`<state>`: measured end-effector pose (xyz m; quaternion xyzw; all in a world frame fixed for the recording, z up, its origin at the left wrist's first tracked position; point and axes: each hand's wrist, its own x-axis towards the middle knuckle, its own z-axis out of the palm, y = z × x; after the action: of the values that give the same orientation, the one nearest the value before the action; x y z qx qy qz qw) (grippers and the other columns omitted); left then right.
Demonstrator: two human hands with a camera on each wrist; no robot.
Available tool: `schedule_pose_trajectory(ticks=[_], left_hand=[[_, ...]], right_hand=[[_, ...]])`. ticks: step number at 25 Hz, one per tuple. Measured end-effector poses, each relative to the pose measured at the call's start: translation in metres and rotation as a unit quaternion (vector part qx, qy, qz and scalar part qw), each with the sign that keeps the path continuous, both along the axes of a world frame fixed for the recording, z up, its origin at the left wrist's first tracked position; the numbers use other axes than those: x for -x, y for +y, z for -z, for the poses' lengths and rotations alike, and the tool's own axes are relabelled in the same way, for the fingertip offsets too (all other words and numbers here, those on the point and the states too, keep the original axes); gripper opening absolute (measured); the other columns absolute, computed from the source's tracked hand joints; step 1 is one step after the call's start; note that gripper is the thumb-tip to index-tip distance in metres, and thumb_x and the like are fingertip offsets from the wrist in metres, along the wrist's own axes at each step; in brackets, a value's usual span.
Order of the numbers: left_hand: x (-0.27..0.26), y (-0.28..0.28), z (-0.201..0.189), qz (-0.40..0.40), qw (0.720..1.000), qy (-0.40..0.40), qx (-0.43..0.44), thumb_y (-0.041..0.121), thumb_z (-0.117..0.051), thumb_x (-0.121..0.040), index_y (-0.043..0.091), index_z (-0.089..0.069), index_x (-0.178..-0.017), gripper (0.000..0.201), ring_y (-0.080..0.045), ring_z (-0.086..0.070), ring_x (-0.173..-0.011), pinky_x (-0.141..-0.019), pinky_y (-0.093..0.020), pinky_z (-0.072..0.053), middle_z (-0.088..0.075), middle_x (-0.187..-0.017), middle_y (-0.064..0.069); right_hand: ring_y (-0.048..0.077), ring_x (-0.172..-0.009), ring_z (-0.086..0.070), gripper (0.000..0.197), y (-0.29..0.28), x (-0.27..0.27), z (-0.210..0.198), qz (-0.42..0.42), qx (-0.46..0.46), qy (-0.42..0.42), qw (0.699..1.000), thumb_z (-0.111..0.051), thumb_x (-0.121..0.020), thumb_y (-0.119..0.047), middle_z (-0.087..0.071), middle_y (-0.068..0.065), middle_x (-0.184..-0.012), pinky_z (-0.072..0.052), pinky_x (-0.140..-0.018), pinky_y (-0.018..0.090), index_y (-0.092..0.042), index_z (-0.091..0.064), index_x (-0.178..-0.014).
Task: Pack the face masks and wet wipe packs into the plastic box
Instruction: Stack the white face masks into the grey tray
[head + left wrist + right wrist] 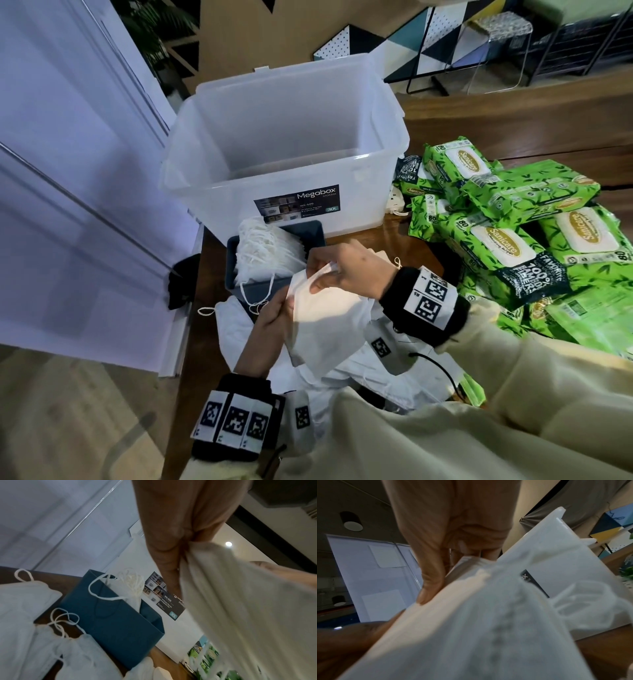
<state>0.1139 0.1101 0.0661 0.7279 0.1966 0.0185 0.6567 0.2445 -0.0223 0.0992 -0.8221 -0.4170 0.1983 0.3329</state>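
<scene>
Judging by the plastic box (284, 144), the packing has barely begun; its lid is off, it stands at the far left of the table (376, 240), and through its translucent walls nothing shows inside, though its floor is not fully in view; both hands are busy with one white face mask (322, 315) held in the air in front of the person, short of the box; the left hand (274, 311) pinches the mask's lower left edge between thumb and fingers, and the right hand (346, 274) is curled on its upper edge near the ear loop, so each is clamped on the same mask; a bundle of more masks (263, 253) sits upright in a small blue tray (308, 229) just in front of the box, and further loose masks (22, 601) lie on the table near the person; the green wet wipe packs (507, 212) are piled to the right of the box, none yet inside as far as can be seen; so nearly everything remains: this mask, the tray's bundle, the loose ones, and the whole heap of wipes.
</scene>
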Motion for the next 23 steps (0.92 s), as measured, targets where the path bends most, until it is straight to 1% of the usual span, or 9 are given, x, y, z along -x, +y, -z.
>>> schedule_pose_trajectory(ticks=[2,4,7,10,13,16,19,21,23], left_hand=[[0.000,-0.003,0.004,-0.054,0.996,0.009,0.071,0.006,-0.037,-0.098,0.016,-0.058,-0.106,0.024,-0.018,-0.055,-0.106,-0.102,-0.029,-0.040,-0.061,-0.111,-0.004],[0.001,-0.007,0.005,-0.084,0.992,0.020,0.087,0.014,-0.039,-0.098,0.010,-0.059,-0.108,0.023,-0.023,-0.054,-0.112,-0.105,-0.036,-0.039,-0.062,-0.115,-0.010],[0.003,-0.009,0.004,-0.092,0.990,0.019,0.102,0.031,-0.045,-0.096,0.021,-0.063,-0.097,0.021,-0.019,-0.057,-0.107,-0.100,-0.032,-0.042,-0.066,-0.107,-0.005],[0.004,-0.012,0.002,-0.024,0.999,0.013,-0.026,0.033,-0.053,-0.093,0.029,-0.059,-0.100,0.010,-0.012,-0.059,-0.099,-0.089,-0.017,-0.045,-0.065,-0.102,0.000],[0.008,-0.011,0.004,-0.063,0.987,0.002,-0.149,0.033,-0.054,-0.091,0.020,-0.053,-0.111,0.024,-0.013,-0.056,-0.094,-0.073,-0.011,-0.041,-0.060,-0.098,0.007],[0.019,-0.003,0.008,-0.153,0.980,0.011,-0.128,0.024,-0.056,-0.093,0.010,-0.050,-0.124,0.035,-0.017,-0.052,-0.105,-0.082,-0.020,-0.040,-0.057,-0.115,-0.001],[0.032,0.010,0.011,-0.255,0.965,0.009,-0.066,0.020,-0.053,-0.095,0.015,-0.048,-0.126,0.033,-0.016,-0.050,-0.109,-0.092,-0.031,-0.039,-0.051,-0.118,0.001],[0.037,0.014,0.013,-0.266,0.963,0.008,-0.046,0.020,-0.052,-0.095,0.018,-0.048,-0.127,0.032,-0.017,-0.050,-0.109,-0.091,-0.031,-0.038,-0.051,-0.117,0.002],[0.035,0.014,0.017,-0.238,0.970,0.021,-0.031,0.019,-0.053,-0.094,0.020,-0.049,-0.123,0.029,-0.017,-0.051,-0.106,-0.088,-0.030,-0.038,-0.053,-0.114,0.002]], right_hand=[[0.021,-0.089,-0.061,0.023,0.002,0.004,0.000,0.001,0.002,-0.007,1.000,-0.074,-0.076,-0.025,-0.071,0.002,-0.098,-0.048,-0.080,0.030,-0.015,-0.065,-0.094],[0.024,-0.090,-0.062,0.022,0.002,0.004,0.002,0.001,0.003,-0.011,1.000,-0.074,-0.075,-0.026,-0.071,0.003,-0.096,-0.050,-0.080,0.036,-0.017,-0.065,-0.093],[0.027,-0.088,-0.062,0.020,0.003,0.004,0.003,0.008,-0.008,-0.004,1.000,-0.073,-0.075,-0.030,-0.070,0.004,-0.092,-0.051,-0.078,0.040,-0.021,-0.062,-0.090],[0.026,-0.079,-0.061,0.023,0.007,0.010,0.003,0.024,-0.032,-0.020,0.999,-0.073,-0.076,-0.027,-0.070,0.006,-0.090,-0.050,-0.073,0.036,-0.016,-0.062,-0.092],[0.018,-0.071,-0.053,0.042,0.006,0.025,0.011,0.065,-0.088,0.040,0.993,-0.076,-0.074,-0.024,-0.063,0.006,-0.091,-0.038,-0.066,0.025,-0.010,-0.053,-0.107],[0.019,-0.074,-0.052,0.054,-0.010,0.044,0.043,0.073,-0.034,0.173,0.982,-0.076,-0.075,-0.016,-0.053,0.001,-0.086,-0.040,-0.064,0.027,-0.013,-0.043,-0.117],[0.018,-0.062,-0.058,0.025,-0.035,0.040,0.078,0.124,-0.094,0.295,0.943,-0.071,-0.076,0.003,-0.057,0.002,-0.069,-0.052,-0.067,0.038,-0.014,-0.055,-0.084],[0.003,-0.055,-0.056,0.029,-0.046,0.029,0.090,0.157,-0.090,0.278,0.943,-0.073,-0.074,0.002,-0.059,-0.004,-0.063,-0.049,-0.065,0.027,-0.021,-0.056,-0.069],[0.000,-0.054,-0.055,0.029,-0.046,0.027,0.092,0.138,-0.085,0.277,0.947,-0.073,-0.075,-0.001,-0.060,-0.005,-0.064,-0.046,-0.064,0.021,-0.024,-0.056,-0.069]])
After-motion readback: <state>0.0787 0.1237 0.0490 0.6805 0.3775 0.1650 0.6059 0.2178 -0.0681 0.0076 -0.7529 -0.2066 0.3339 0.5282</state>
